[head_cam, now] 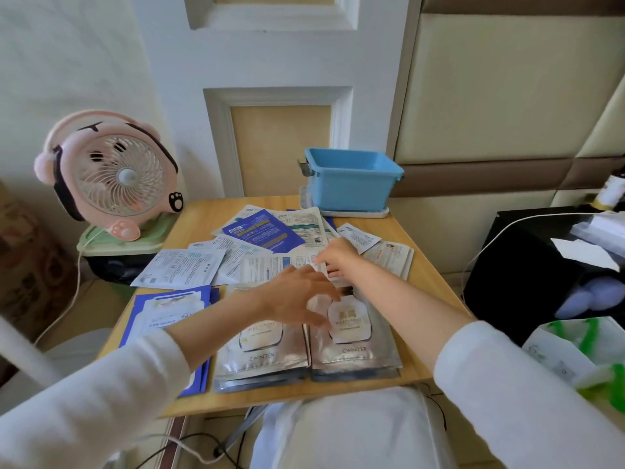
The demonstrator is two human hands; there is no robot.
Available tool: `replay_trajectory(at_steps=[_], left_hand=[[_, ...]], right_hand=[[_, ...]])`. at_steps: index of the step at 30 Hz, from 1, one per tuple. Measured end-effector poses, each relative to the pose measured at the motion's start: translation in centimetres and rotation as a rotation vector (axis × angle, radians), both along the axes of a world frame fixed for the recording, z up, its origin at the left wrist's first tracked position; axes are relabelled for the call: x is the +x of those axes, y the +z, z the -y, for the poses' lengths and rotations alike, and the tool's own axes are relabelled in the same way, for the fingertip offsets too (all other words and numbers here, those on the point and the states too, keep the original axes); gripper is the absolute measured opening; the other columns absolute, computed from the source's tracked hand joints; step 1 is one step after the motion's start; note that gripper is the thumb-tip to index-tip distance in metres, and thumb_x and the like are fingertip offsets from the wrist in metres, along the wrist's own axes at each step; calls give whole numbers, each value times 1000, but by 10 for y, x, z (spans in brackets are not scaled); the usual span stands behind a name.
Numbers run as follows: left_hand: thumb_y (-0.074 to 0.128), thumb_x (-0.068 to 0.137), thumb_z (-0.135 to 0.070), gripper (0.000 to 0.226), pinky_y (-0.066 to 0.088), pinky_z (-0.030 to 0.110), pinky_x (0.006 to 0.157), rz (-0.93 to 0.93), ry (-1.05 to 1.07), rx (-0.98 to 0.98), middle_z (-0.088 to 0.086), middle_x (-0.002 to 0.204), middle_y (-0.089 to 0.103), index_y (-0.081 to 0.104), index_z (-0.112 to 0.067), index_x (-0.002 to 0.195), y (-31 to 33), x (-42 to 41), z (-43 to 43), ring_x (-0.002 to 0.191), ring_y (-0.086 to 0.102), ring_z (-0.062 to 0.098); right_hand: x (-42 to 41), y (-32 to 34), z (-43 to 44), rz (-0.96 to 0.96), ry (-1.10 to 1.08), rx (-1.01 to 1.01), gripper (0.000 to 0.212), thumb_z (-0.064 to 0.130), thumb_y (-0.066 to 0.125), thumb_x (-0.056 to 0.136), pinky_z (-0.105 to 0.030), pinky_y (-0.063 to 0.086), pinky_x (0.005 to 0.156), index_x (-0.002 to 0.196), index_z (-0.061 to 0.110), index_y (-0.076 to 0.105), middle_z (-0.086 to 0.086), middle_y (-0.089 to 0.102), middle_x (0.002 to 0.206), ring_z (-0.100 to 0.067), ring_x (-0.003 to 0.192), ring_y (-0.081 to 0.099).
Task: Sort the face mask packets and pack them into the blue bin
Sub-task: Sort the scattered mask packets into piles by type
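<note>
Face mask packets lie spread over a small wooden table (419,346). Two stacks of silver packets (355,353) sit at the front edge, and a stack of blue-edged packets (162,313) lies at the front left. Loose white packets (179,267) and a dark blue packet (267,231) are scattered behind. The blue bin (351,184) stands with nothing visible inside at the table's back right, on a white lid. My left hand (297,299) hovers with spread fingers over the silver stacks. My right hand (334,257) pinches a white packet (270,267) in the middle of the pile.
A pink desk fan (108,177) stands on a green-lidded bin left of the table, its cable hanging down. A black box (541,265) with tissues and bags stands to the right. A panelled wall is behind. Cables run on the floor beneath the table.
</note>
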State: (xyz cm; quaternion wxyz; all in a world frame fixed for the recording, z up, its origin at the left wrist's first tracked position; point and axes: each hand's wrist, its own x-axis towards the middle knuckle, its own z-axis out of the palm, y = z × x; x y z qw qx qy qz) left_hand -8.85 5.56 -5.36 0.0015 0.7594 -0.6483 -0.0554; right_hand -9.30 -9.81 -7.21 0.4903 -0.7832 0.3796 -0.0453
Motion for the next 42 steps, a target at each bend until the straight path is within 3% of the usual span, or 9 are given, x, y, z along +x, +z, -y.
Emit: replay_trajectory(at_steps=[4,8,13,19,21,23,27,33,42], left_hand=[[56,77,-64,69,24,42,109,-29,-4,138,-12,149,23,26,-51,138,-20,12,-12,134,19,16],[50,81,-65,71,21,44,111,-43,-20,104,-10,151,15,14,-53,140,-37,14,-19,136,15,18],[46,79,-69,72,17,41,112,-73,-31,97,-9,151,15,15,-51,141,-41,16,-22,137,16,18],[36,96,-4,29,46,40,101,-1156,498,-564,14,118,64,62,-8,106,-17,19,-21,103,63,17],[31,96,-11,28,56,37,82,-1768,611,-680,20,106,68,58,-8,103,-7,28,-21,88,69,25],[38,94,-37,36,60,36,69,-1989,629,-665,14,98,71,63,-12,102,1,34,-21,81,71,25],[44,89,-49,45,59,31,60,-1650,617,-398,10,82,73,65,-9,92,16,21,-15,70,71,24],[67,82,-10,17,55,25,51,-1246,659,-305,5,75,70,54,-12,93,22,8,1,58,68,16],[78,72,-31,26,40,28,58,-483,374,-261,5,73,63,63,-10,78,30,-9,39,65,53,17]], right_hand=[[8,-4,5,80,-128,200,66,12,74,77,-31,52,74,134,4,41,-15,59,124,-24,97,58],[11,-4,5,46,-63,-69,49,22,76,77,-36,50,92,120,7,59,-8,63,119,-25,104,60],[-2,29,4,650,-47,-19,15,5,62,87,-35,57,76,75,14,61,-8,67,88,-22,77,63],[-31,59,29,965,150,563,32,32,49,94,-40,55,86,80,9,66,-11,68,84,-25,86,66],[-38,59,35,898,146,641,60,52,42,91,-32,55,77,57,7,64,-10,66,70,-20,76,66],[-42,52,36,773,190,591,59,47,48,90,-27,52,66,52,5,61,-7,62,63,-18,69,61],[-48,37,33,500,376,212,6,8,63,83,-30,46,77,80,13,63,-3,63,78,-20,83,58],[-58,42,36,452,302,42,47,6,68,80,-26,45,89,124,16,55,-5,61,118,-15,110,55],[-80,64,34,82,631,-402,19,15,74,77,-22,44,72,95,20,72,11,63,76,-5,72,57]])
